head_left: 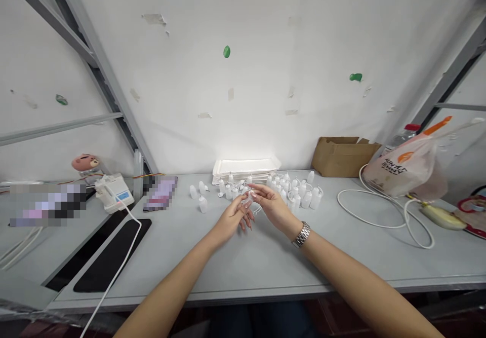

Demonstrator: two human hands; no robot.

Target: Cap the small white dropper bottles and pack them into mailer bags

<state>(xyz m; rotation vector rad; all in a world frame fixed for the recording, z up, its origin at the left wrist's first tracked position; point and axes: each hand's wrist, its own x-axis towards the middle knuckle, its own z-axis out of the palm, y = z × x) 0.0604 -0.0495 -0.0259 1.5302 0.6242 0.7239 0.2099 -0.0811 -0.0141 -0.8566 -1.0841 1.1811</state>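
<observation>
My left hand [235, 214] pinches a small translucent white squeeze bottle [250, 195] above the middle of the table, its other fingers hanging loosely. From the other side, my right hand [274, 207] has its fingertips closed at the bottle's upper end. Much of the bottle is hidden by the fingers. Behind and right of my hands stands a cluster of similar white bottles [305, 199], some with thin tubes or attached caps. On the left, a few more bottles [203, 205] stand or lie apart from the others.
Stacked white trays [246, 166] lie against the back wall, beside a cardboard box [343, 158]. At right are a plastic bag [400, 168], a looped white cable [374, 225] and a yellowish item [443, 217]. A power strip [114, 193] and black mat [113, 257] lie left.
</observation>
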